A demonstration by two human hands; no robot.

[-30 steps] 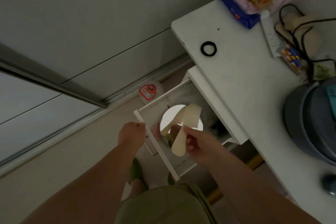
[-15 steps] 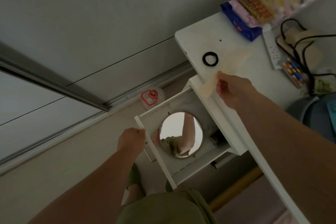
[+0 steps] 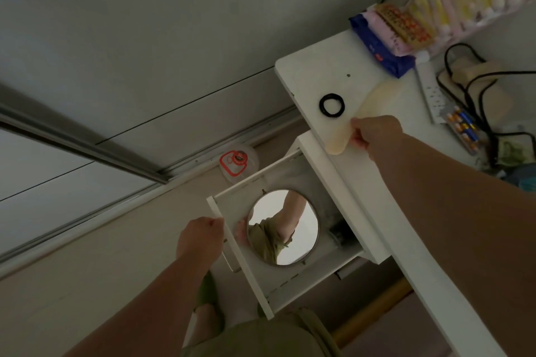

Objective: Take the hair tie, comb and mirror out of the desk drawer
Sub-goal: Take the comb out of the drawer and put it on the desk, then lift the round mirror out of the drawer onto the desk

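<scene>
The white drawer (image 3: 293, 290) is pulled out below the white desk (image 3: 307, 72). A round mirror (image 3: 301, 238) lies flat inside it and reflects my arm. My left hand (image 3: 200, 238) grips the drawer's front edge by the handle. A black hair tie (image 3: 332, 105) lies on the desk near its left edge. My right hand (image 3: 374, 133) holds a cream comb (image 3: 359, 119) by its handle, low over the desk just right of the hair tie; whether it touches the desk I cannot tell.
At the desk's back stand snack packets (image 3: 388, 38), a power strip (image 3: 433, 93), black cables (image 3: 475, 87) and a pack of batteries (image 3: 464, 127). A small dark object (image 3: 339, 236) sits at the drawer's right. A clear container with a red lid mark (image 3: 236, 162) is on the floor.
My right hand lifted the comb out of the drawer and carried it up over the desk beside the hair tie. My left hand stayed on the drawer front.
</scene>
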